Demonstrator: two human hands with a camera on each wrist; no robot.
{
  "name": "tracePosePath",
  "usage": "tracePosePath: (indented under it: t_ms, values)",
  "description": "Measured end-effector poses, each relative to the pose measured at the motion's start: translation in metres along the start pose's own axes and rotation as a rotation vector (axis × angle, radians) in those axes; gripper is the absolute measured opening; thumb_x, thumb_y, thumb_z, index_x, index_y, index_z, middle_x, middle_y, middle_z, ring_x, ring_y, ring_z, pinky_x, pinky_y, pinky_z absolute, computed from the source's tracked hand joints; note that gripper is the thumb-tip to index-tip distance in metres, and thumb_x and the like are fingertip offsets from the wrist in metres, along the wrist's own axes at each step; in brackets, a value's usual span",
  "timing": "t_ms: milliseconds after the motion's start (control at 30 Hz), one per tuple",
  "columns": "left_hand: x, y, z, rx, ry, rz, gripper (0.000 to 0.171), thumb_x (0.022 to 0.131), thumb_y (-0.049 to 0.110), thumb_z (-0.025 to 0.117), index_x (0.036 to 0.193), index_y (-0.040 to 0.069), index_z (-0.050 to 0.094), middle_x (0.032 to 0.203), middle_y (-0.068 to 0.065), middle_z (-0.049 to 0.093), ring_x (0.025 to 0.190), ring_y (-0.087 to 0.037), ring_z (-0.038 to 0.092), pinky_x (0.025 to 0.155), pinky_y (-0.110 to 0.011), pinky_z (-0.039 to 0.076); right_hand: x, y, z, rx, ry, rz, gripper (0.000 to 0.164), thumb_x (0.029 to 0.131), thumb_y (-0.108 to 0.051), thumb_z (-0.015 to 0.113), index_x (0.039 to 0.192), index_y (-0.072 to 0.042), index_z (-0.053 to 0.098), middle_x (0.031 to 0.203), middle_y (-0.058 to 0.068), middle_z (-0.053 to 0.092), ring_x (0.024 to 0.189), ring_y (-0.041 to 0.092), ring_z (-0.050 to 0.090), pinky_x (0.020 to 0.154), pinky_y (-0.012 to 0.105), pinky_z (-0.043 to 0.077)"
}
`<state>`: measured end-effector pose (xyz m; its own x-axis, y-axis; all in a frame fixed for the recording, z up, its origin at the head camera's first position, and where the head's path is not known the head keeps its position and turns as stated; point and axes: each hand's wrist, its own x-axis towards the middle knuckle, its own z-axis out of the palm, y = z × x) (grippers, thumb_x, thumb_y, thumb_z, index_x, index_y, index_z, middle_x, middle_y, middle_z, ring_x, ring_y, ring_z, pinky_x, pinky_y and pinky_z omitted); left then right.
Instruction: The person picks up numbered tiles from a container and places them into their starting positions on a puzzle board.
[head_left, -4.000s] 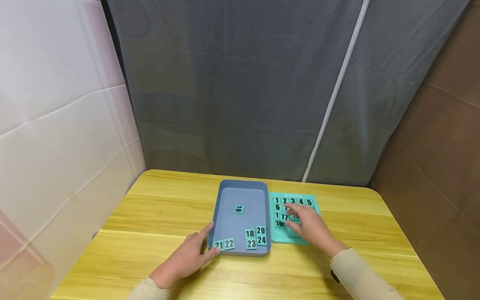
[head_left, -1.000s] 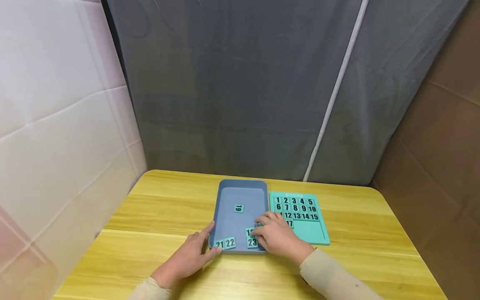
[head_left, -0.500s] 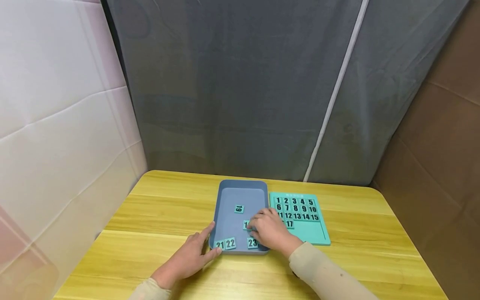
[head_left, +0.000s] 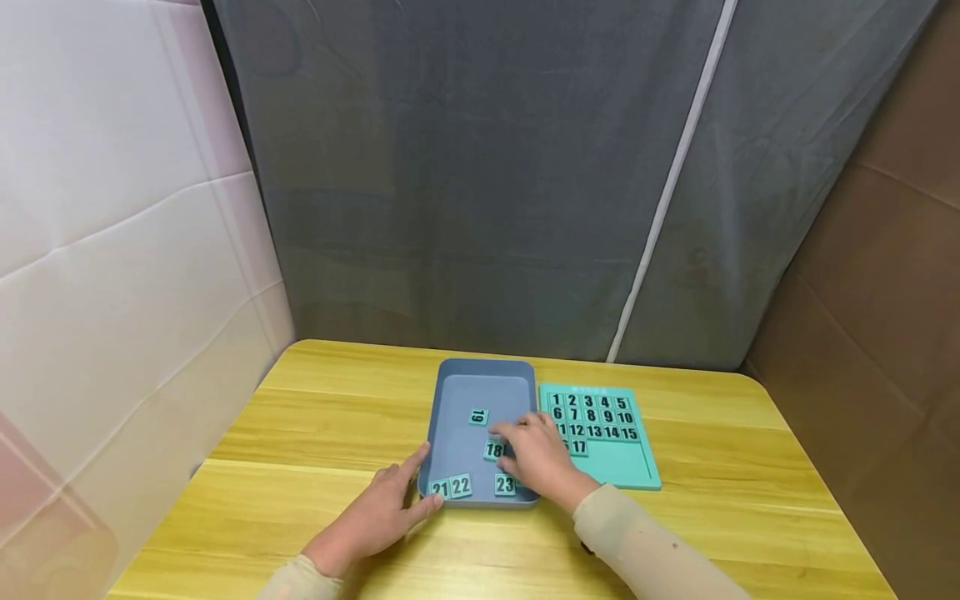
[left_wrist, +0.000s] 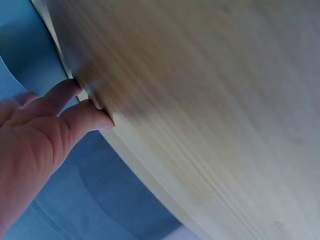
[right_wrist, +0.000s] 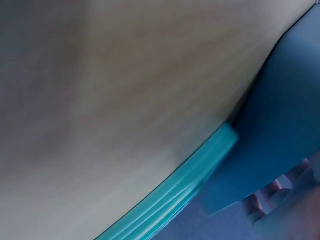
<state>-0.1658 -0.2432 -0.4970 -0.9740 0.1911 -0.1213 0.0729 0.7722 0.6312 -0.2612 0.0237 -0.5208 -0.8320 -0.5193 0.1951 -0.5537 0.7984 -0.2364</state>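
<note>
My left hand (head_left: 378, 515) rests at the near-left corner of the blue-grey tray (head_left: 450, 379), its fingers along the outer side and the thumb at the front rim. In the left wrist view, the fingers lie against the tray's wall (left_wrist: 37, 55). Over the tray's right part, my right hand (head_left: 538, 457) has thumb and index finger spread around the number 18 tile (head_left: 493, 450), which lies on the tray floor. Close by are the 23 tile (head_left: 505, 484) and the 19 tile (head_left: 478, 417), turned sideways. Tiles 20 and 24 are hidden by the right hand.
A turquoise number board (head_left: 618, 467) stands right beside the tray, with tiles up to 17 in rows and a bare lower part. Tiles 21 (head_left: 439, 489) and 22 (head_left: 460, 486) lie in the tray's near-left corner. Both sit on a wooden table (head_left: 337, 400), with a grey curtain (head_left: 465, 183) behind.
My right hand has gone from the board into the tray. Tile 17 now lies flat in the board, and tile 18 has slid slightly away from tile 23. The left hand stays put.
</note>
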Motion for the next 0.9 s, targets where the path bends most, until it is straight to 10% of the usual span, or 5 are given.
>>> tracePosePath:
  t_ms: [367,900]
  values:
    - [0.002,0.002,0.002,0.004,-0.008,0.004,0.086,0.101,0.048,0.073,0.169,0.012,0.034,0.157,-0.030,0.053,0.147,-0.050,0.048,0.117,-0.069,0.042,-0.024,0.042,-0.035,0.185,0.024,0.066,0.061,0.093,-0.024,0.086,0.149,-0.019,0.062,0.117,-0.004,0.081,0.127,0.029,0.060,0.120,0.058,0.039]
    - [-0.002,0.002,-0.002,0.004,-0.001,-0.006,0.087,0.101,0.047,0.073,0.169,0.010,0.033,0.157,-0.033,0.051,0.147,-0.051,0.047,0.118,-0.070,0.041,-0.069,0.117,-0.063,0.064,0.101,0.121,0.062,0.089,-0.014,0.088,0.146,-0.011,0.063,0.114,0.001,0.082,0.111,0.029,0.063,0.112,0.062,0.046]
